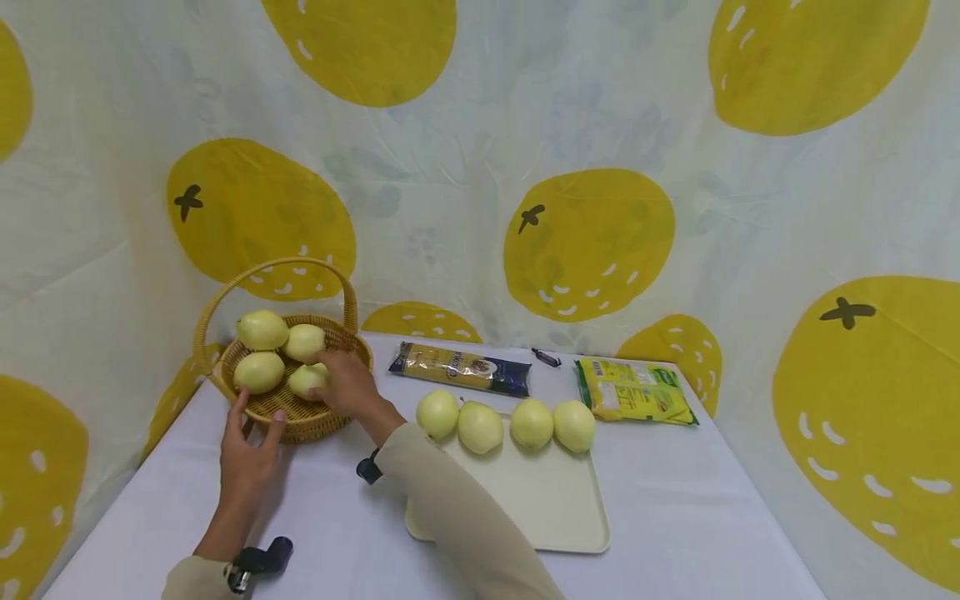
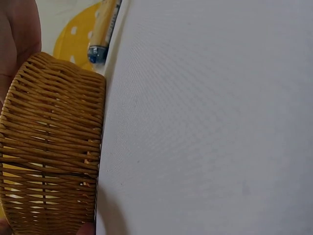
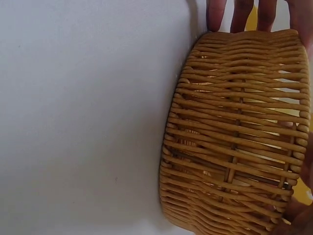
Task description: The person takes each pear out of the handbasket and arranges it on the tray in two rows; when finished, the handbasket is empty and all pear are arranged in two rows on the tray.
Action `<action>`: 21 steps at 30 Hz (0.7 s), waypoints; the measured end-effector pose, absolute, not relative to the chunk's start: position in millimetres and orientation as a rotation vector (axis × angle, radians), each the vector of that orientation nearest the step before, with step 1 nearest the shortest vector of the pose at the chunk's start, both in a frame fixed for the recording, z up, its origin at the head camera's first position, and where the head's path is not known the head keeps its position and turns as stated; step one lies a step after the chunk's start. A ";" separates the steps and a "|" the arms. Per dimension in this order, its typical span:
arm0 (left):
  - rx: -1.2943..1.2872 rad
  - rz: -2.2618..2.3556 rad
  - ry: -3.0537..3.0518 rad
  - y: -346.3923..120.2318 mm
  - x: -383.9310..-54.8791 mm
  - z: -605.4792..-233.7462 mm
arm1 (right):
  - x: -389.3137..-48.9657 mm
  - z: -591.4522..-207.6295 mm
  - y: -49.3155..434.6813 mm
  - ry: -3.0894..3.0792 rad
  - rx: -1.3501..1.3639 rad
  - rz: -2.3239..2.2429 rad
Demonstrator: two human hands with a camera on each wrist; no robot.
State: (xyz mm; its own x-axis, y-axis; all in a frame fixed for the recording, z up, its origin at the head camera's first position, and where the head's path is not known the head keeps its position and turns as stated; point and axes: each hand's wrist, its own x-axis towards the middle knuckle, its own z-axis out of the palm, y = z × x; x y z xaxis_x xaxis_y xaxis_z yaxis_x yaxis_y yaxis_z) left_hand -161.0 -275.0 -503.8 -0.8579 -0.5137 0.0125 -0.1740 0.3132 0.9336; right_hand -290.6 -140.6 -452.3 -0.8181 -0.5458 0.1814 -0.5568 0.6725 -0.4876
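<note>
The wicker basket point(image 1: 307, 429) stands at the table's left with its arched handle raised, holding several pale green pear-like fruits point(image 1: 262, 331). My right hand point(image 1: 348, 385) reaches over the basket's right side and grips the front-right fruit point(image 1: 306, 382) between fingers and thumb. At the basket's front left, my left hand point(image 1: 247, 458) rests against the outer wall with fingers spread, one fingertip up at the rim. The left wrist view shows the basket's woven side point(image 2: 54, 132) with the right hand point(image 2: 19, 34) over its rim. In the right wrist view, left-hand fingers point(image 3: 242, 14) lie along the wall.
A cream tray point(image 1: 555, 508) right of the basket carries several more such fruits point(image 1: 481, 427) along its far edge. Behind it lie a long pasta packet point(image 1: 461, 368), a small dark wrapped item point(image 1: 546, 357) and a yellow-green packet point(image 1: 636, 392). A patterned curtain point(image 1: 465, 242) closes off the back.
</note>
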 end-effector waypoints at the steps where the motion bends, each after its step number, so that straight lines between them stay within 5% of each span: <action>1: 0.618 -1.560 -2.278 -274.9 -161.0 -503.6 | -290.3 -453.3 -141.2 -2.867 0.920 0.811; 21: 0.626 -1.583 -2.267 -274.2 -160.8 -505.3 | -287.3 -455.3 -157.5 -2.924 0.784 0.642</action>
State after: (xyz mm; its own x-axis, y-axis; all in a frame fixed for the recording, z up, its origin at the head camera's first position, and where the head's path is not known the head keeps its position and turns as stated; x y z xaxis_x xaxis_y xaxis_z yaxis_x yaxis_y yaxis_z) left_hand -160.8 -274.2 -505.3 -0.8583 -0.5132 0.0002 -0.1765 0.2956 0.9389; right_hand -287.3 -157.5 -455.3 -0.8707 -0.4686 0.1491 -0.4880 0.7857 -0.3801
